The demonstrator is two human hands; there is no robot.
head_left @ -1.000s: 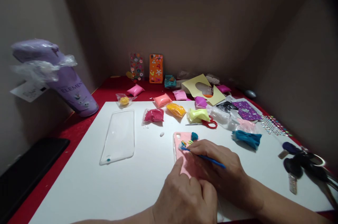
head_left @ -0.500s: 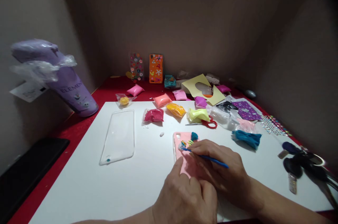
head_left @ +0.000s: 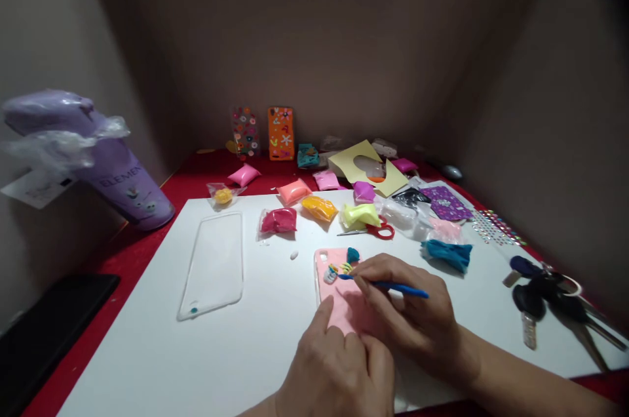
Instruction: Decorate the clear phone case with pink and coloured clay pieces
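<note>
A pink phone case [head_left: 340, 299] lies on the white board, bearing a small white figure [head_left: 330, 274] with coloured bits, yellow-green strips [head_left: 346, 268] and a teal clay piece [head_left: 352, 255]. My left hand [head_left: 344, 371] rests over the lower part of the case, index finger stretched along its left edge and the other fingers curled, holding it down. Between the thumb and fingers of my right hand [head_left: 413, 299] is a slim blue modelling tool [head_left: 405, 288]. Its tip is close to the white figure's right side; whether it touches, I cannot tell.
Left of the case lie a clear phone case [head_left: 216, 266] and a white clay bit [head_left: 294, 255]. Beyond are red-handled scissors [head_left: 381, 228] and several clay packets [head_left: 319, 208]. Keys [head_left: 531, 299] lie at right; a purple wrapped bottle [head_left: 132, 187] leans at left.
The tool's tip has shifted off the white figure to its right side, leaving more of the figure in view. My left hand stays on the case. The whole view has shifted slightly.
</note>
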